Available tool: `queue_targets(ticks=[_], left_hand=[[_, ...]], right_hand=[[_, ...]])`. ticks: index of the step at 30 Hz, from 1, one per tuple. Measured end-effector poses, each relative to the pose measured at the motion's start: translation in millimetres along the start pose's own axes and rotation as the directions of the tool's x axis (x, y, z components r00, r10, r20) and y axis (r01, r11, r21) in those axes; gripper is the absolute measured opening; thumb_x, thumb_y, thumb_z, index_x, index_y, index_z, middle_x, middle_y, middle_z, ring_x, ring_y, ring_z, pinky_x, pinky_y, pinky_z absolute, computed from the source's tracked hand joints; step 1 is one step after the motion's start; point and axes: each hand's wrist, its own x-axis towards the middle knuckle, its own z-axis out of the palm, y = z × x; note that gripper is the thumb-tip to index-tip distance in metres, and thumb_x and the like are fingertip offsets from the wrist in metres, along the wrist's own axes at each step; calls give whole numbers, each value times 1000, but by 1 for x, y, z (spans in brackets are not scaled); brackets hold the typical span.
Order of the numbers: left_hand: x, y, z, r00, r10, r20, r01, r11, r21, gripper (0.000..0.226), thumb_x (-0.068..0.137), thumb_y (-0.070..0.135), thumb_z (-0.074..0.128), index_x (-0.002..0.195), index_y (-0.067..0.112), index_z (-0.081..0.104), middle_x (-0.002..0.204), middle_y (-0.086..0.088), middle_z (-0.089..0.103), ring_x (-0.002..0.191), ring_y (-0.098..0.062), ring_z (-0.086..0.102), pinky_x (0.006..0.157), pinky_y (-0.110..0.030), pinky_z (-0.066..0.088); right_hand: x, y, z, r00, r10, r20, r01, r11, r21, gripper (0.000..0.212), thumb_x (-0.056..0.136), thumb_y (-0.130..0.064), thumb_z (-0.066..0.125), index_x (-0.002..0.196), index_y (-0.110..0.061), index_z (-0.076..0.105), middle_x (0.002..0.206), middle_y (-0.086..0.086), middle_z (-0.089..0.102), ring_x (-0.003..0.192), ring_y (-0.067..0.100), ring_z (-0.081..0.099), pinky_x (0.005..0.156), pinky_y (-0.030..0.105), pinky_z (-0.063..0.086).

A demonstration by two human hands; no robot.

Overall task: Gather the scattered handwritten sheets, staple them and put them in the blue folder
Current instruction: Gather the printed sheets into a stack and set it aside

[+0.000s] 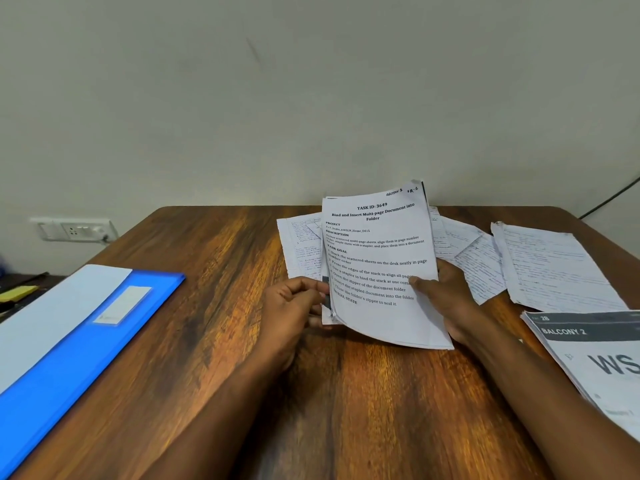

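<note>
I hold a printed task sheet (377,258), with more pages behind it, tilted up over the wooden table (225,271). My left hand (294,306) pinches its left edge. My right hand (446,292) grips its right edge, thumb on the front. Behind the raised pages, handwritten sheets lie scattered: one at the left (299,251), some in the middle (474,261), a larger one at the right (554,268). The blue folder (79,344) lies shut at the table's left edge, a white label on its cover. No stapler shows.
A printed booklet (602,358) marked "BALCONY 2" lies at the right edge. A wall socket (74,230) sits at the back left. Yellow sticky notes (17,293) rest on a dark surface beyond the folder. Bare wood stretches between the folder and my arms.
</note>
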Motion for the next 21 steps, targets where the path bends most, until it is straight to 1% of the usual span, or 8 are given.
queue_targets(ticks=[3, 4, 8, 12, 14, 16, 19, 21], left_hand=[[0, -3, 1, 999, 33, -13, -33, 999, 16, 14, 92, -7, 70, 90, 3, 78, 86, -26, 77, 66, -36, 67, 62, -42, 61], [0, -3, 1, 999, 39, -13, -39, 999, 24, 16, 91, -11, 69, 90, 3, 78, 86, -26, 77, 67, -37, 66, 62, -40, 59], [-1, -1, 2, 997, 69, 16, -70, 996, 48, 33, 86, -19, 64, 88, 9, 81, 84, -29, 74, 66, -31, 60, 55, -30, 49], [-2, 0, 3, 998, 53, 29, -54, 998, 23, 46, 85, -22, 57, 88, 15, 83, 70, -16, 70, 52, -16, 47, 51, -28, 38], [-2, 0, 5, 999, 43, 25, -43, 999, 23, 45, 85, -23, 56, 89, 13, 83, 65, -11, 67, 49, -16, 43, 50, -28, 34], [-2, -1, 4, 998, 50, 26, -50, 998, 30, 46, 84, -24, 55, 88, 13, 83, 66, -16, 67, 52, -21, 46, 52, -27, 36], [-2, 0, 5, 998, 58, 24, -59, 997, 47, 53, 85, -24, 54, 83, 19, 84, 80, -26, 75, 62, -30, 59, 53, -27, 44], [-5, 2, 8, 999, 45, 22, -46, 998, 44, 48, 88, -23, 52, 82, 14, 82, 69, -13, 75, 52, -20, 61, 44, -21, 43]], right_hand=[[0, 0, 0, 1000, 1, 2, -1, 1000, -7, 35, 94, 1, 69, 118, -24, 72, 117, -2, 77, 110, 23, 71, 104, 51, 55], [0, 0, 0, 1000, 0, 4, 0, 1000, -7, 35, 94, 1, 69, 118, -24, 72, 117, -2, 77, 111, 23, 71, 104, 52, 55], [-1, 0, 0, 1000, -5, 6, 5, 1000, -5, 35, 94, 1, 69, 120, -23, 73, 117, -2, 77, 110, 22, 72, 104, 51, 55], [-4, -2, 1, 1000, -8, 8, 8, 1000, 14, 35, 95, 3, 67, 114, -27, 72, 112, -7, 77, 107, 18, 71, 103, 47, 55], [-5, -3, 1, 1000, -6, 12, 6, 1000, 21, 36, 95, 3, 67, 113, -27, 72, 112, -7, 77, 107, 18, 71, 102, 46, 55], [-4, -3, 1, 1000, -2, 12, 2, 1000, 26, 36, 95, 4, 66, 112, -27, 72, 112, -6, 77, 107, 18, 72, 102, 46, 55], [-3, -1, 1, 1000, -2, 8, 2, 1000, 7, 35, 94, 4, 67, 109, -27, 73, 111, -6, 78, 107, 19, 72, 102, 47, 56], [-3, -1, 1, 1000, -3, 7, 3, 1000, -1, 33, 94, 3, 68, 107, -28, 73, 110, -7, 78, 107, 19, 72, 102, 47, 56]])
